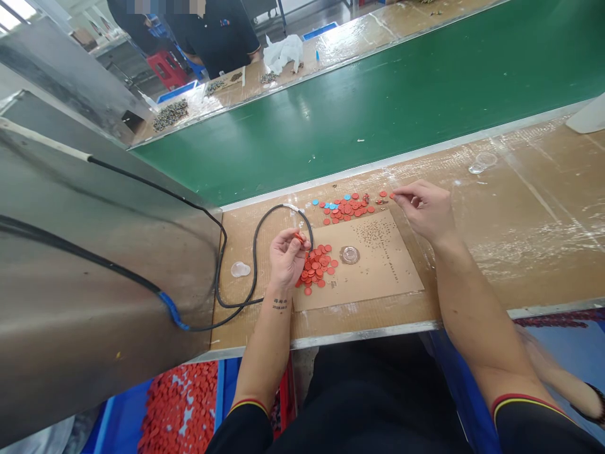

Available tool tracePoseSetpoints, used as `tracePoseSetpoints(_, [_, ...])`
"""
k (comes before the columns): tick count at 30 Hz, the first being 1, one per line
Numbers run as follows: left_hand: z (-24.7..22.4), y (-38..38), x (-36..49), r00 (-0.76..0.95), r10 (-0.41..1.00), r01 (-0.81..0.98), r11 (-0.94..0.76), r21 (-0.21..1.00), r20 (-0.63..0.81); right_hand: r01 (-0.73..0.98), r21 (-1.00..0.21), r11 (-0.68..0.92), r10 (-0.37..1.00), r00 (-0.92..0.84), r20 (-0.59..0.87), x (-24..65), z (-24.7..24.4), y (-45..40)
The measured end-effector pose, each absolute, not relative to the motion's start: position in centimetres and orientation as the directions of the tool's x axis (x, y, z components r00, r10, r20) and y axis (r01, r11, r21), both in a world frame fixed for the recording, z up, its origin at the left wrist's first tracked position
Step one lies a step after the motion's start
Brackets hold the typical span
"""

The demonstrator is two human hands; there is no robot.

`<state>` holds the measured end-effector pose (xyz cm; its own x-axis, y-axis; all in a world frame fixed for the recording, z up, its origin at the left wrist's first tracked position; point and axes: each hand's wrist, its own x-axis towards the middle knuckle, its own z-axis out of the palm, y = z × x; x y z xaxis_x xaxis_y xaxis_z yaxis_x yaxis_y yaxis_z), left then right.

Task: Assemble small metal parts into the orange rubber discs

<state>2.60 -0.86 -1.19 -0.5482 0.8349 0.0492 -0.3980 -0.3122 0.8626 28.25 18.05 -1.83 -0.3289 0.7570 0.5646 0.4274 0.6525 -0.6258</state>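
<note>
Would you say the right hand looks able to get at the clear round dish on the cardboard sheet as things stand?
Probably yes. The right hand is close to the clear round dish, and only a scatter of tiny dark parts on the cardboard sheet lies between them, so the way looks free.

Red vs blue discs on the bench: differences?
The red discs are far more numerous than the blue discs. The red discs lie piled on the cardboard sheet and scattered above it; the blue discs appear only in that upper scatter. Both are flat and round, of similar size.

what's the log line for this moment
left hand: holds red piece | right hand: beside red and blue discs | red disc pile on cardboard
</note>
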Motion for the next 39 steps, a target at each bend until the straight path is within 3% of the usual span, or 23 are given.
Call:
tracePoseSetpoints(22, [-1.1,-0.7,2.6,-0.562,0.827,-0.387,-0.293,0.874,0.029,0.430,-0.638,0.639,0.768,-0.323,0.552,28.2,-1.7,17.9])
tracePoseSetpoints(31, [-0.6,-0.5,2.8,-0.604,0.797,-0.381,-0.301,0.874,0.011,0.386,-0.717,0.581,0.814,-0.289,0.504,27.8,-1.3,17.5])
tracePoseSetpoints(39, [-0.4,0.2,2.3,-0.654,0.755,-0.356,-0.351,0.866,0.038,0.357,-0.762,0.541,0.832,-0.364,0.419,27.5,-1.6,18.1])
